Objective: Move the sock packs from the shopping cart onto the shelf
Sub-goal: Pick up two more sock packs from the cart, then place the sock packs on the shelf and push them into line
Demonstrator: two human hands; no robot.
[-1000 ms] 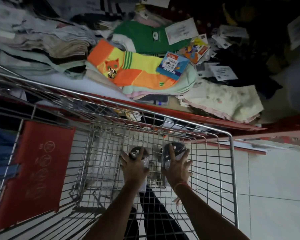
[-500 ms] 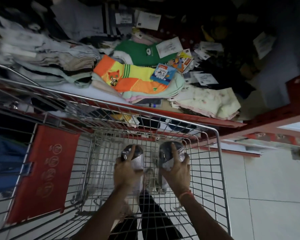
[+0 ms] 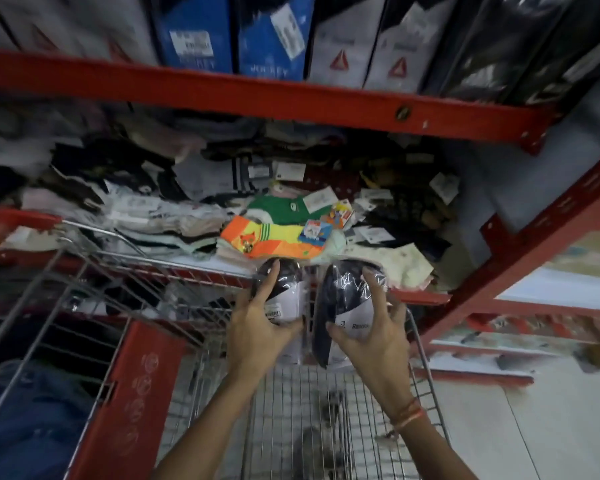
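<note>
left hand (image 3: 257, 332) gripping dark sock pack in clear plastic wrap (image 3: 284, 292), fingers lying up its side | right hand (image 3: 371, 336) gripping second dark plastic-wrapped sock pack (image 3: 343, 299) | both packs being held side by side above silver wire shopping cart (image 3: 333, 396) | red metal shelf (image 3: 413, 296) lying just beyond the fingertips, orange-yellow striped socks (image 3: 274, 240) resting on it
</note>
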